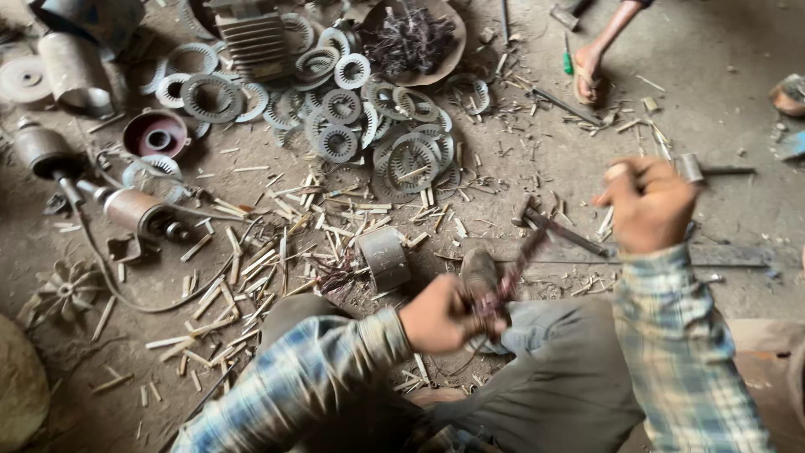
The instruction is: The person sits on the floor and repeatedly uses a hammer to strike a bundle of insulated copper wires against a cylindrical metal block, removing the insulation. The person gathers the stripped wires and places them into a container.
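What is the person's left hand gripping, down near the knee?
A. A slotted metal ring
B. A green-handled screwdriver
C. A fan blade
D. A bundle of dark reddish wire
D: the left hand is closed around a bundle of dark reddish wire that runs up towards the right hand.

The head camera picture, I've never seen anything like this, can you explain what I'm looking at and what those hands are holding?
The camera sits on a person's head and looks down at their own two hands and knees; they sit on a dirt floor. The left hand grips one end of a bundle of dark wire. The right hand is closed around a metal tool. Scattered about are toothed metal rings, pale sticks, motor rotors and a basket of wire scrap. Another person's foot shows at the top.
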Demonstrator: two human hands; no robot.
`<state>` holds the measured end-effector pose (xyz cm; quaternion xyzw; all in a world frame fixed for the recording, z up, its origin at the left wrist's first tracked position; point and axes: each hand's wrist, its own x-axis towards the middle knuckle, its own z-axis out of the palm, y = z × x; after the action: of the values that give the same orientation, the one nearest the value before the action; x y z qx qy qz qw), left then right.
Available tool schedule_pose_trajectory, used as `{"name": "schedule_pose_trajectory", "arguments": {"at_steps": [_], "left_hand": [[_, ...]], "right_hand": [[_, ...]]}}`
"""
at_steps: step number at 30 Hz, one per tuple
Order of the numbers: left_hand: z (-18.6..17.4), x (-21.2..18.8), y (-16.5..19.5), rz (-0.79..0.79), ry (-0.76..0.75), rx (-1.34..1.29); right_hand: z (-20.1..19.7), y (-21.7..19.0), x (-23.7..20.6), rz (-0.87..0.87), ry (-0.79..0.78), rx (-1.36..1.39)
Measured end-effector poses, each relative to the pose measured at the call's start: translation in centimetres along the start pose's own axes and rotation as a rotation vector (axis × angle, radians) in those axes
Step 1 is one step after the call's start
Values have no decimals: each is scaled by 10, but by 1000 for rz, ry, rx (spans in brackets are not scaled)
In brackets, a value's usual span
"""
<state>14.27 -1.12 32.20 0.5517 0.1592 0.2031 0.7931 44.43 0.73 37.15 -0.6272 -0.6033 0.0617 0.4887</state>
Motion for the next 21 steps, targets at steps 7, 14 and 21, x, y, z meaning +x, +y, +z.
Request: {"name": "schedule_pose_trajectory", "arguments": {"at_steps": [7, 14, 21], "left_hand": [[-18, 13, 0, 59, 112, -185], [-19, 11, 2, 48, 85, -153], [-24, 8, -8, 47, 28, -143]], "right_hand": [[19, -37, -34, -486, -425, 136], [15, -90, -21, -766, -467, -77], [16, -87, -27, -824, -488, -139]]}}
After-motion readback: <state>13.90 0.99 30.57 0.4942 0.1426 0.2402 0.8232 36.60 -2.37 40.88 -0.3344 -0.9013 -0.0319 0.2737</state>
